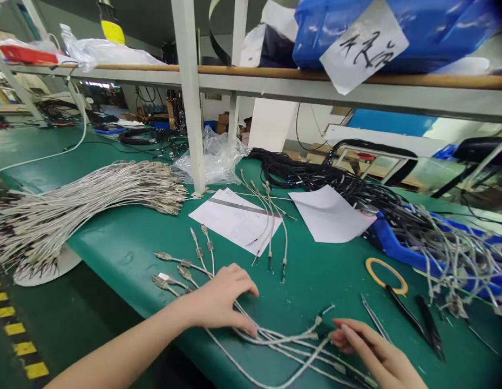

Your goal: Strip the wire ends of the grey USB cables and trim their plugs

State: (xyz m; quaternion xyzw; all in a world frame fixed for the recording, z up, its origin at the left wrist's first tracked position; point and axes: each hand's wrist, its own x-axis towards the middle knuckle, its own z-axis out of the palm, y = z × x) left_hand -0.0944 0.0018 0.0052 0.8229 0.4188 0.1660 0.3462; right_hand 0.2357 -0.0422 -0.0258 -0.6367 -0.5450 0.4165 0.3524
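Several short white cables lie loosely in front of me on the green table. Their metal connectors point to the far left, and their stripped wire ends reach toward the right. My left hand rests over the middle of these cables, palm down, thumb and fingers apart. At the right, my right hand pinches the end of one white cable between thumb and fingers. The very tip of that cable is hidden by the fingers. Another cable end with a dark wire tip sticks up just left of this hand.
A large bundle of white cables lies at the left edge. Paper sheets with several cables lie ahead. Tweezers, black-handled pliers and a tape ring are at right, near a blue tray. A shelf post stands ahead.
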